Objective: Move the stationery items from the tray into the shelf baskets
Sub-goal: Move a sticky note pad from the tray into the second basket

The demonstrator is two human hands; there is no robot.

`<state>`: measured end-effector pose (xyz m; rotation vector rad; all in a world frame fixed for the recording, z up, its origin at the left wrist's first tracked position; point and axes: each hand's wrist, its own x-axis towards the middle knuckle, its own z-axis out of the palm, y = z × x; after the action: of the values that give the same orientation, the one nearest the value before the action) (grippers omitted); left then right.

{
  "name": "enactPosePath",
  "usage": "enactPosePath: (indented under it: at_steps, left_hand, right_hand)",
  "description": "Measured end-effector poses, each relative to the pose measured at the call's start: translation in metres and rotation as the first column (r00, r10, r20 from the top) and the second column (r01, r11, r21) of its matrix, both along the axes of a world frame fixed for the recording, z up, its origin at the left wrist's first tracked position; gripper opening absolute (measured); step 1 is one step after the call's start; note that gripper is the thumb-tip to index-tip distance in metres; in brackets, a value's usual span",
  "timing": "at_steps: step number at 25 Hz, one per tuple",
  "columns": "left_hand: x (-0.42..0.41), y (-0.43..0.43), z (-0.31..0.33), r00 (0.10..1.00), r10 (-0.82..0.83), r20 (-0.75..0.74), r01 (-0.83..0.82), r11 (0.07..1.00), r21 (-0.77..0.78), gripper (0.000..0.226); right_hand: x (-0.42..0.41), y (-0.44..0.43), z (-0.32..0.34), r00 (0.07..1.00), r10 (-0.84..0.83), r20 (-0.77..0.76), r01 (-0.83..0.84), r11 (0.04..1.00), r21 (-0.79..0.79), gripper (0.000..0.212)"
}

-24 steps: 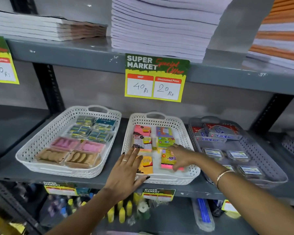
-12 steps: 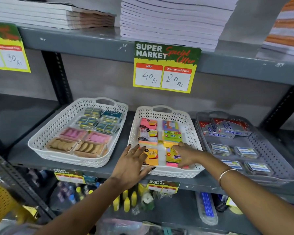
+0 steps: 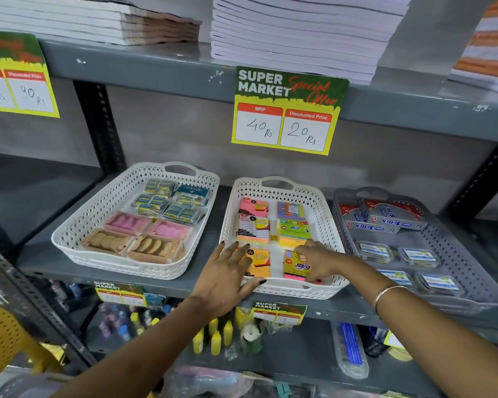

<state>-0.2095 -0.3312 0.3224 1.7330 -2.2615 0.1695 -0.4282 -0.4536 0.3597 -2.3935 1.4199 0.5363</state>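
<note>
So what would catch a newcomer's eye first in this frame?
Probably the yellow and green price sign hanging from the upper shelf edge at centre, with 40 Rs and 20 Rs handwritten on it. Right below, the middle white basket holds bright sticky note packs, with the left hand spread on its front left corner and the right hand on a front pack.
</note>
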Motion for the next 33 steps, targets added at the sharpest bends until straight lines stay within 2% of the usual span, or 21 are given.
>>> enactPosePath:
  at_steps: [3,5,7,10,12,14,17,20,23,27,30,33]
  left_hand:
    - [0.000,0.000,0.000,1.000,-0.015,-0.002,0.015,1.000,-0.016,0.081]
    - [0.000,0.001,0.002,1.000,-0.029,0.000,0.029,0.998,-0.061,0.082]
    - [0.006,0.007,0.006,1.000,-0.019,-0.010,0.017,0.988,-0.153,0.075]
    - [0.030,0.032,0.008,0.993,0.042,-0.113,-0.070,0.964,-0.255,0.068]
    - [0.055,0.061,0.001,0.980,0.115,-0.161,-0.158,0.944,-0.289,0.068]
    - [0.082,0.095,-0.014,0.958,0.224,-0.181,-0.269,0.921,-0.284,0.067]
    - [0.131,0.162,-0.051,0.876,0.437,-0.203,-0.475,0.855,-0.210,0.065]
    - [0.171,0.244,-0.104,0.736,0.650,-0.188,-0.670,0.739,-0.066,0.064]
    - [0.190,0.319,-0.158,0.573,0.810,-0.125,-0.806,0.585,0.096,0.069]
    - [0.200,0.402,-0.235,0.395,0.917,-0.057,-0.862,0.391,0.323,0.076]
    - [0.201,0.440,-0.286,0.328,0.945,-0.021,-0.840,0.301,0.452,0.081]
    - [0.198,0.456,-0.322,0.369,0.929,-0.018,-0.766,0.315,0.560,0.084]
  right_hand:
    - [0.001,-0.001,0.007,1.000,0.003,-0.017,-0.002,1.000,0.019,0.096]
    - [0.007,-0.002,0.020,0.999,-0.001,0.034,0.001,1.000,0.019,0.097]
    - [0.024,-0.001,0.040,0.989,0.049,0.138,-0.041,0.997,-0.060,0.086]
    - [0.075,0.013,0.075,0.934,0.187,0.305,-0.113,0.963,-0.245,0.063]
    - [0.126,0.032,0.093,0.851,0.302,0.429,-0.165,0.930,-0.327,0.047]
    - [0.180,0.061,0.106,0.729,0.418,0.542,-0.236,0.897,-0.374,0.037]
    - [0.267,0.119,0.095,0.545,0.541,0.640,-0.408,0.838,-0.361,0.028]
    - [0.351,0.181,0.042,0.430,0.633,0.643,-0.621,0.725,-0.298,0.028]
    - [0.416,0.239,-0.043,0.433,0.719,0.544,-0.782,0.600,-0.169,0.038]
    - [0.473,0.308,-0.175,0.365,0.843,0.394,-0.922,0.385,0.031,0.050]
    - [0.496,0.343,-0.254,0.282,0.923,0.263,-0.959,0.261,0.111,0.050]
    - [0.510,0.372,-0.315,0.128,0.976,0.176,-0.988,0.109,0.111,0.051]
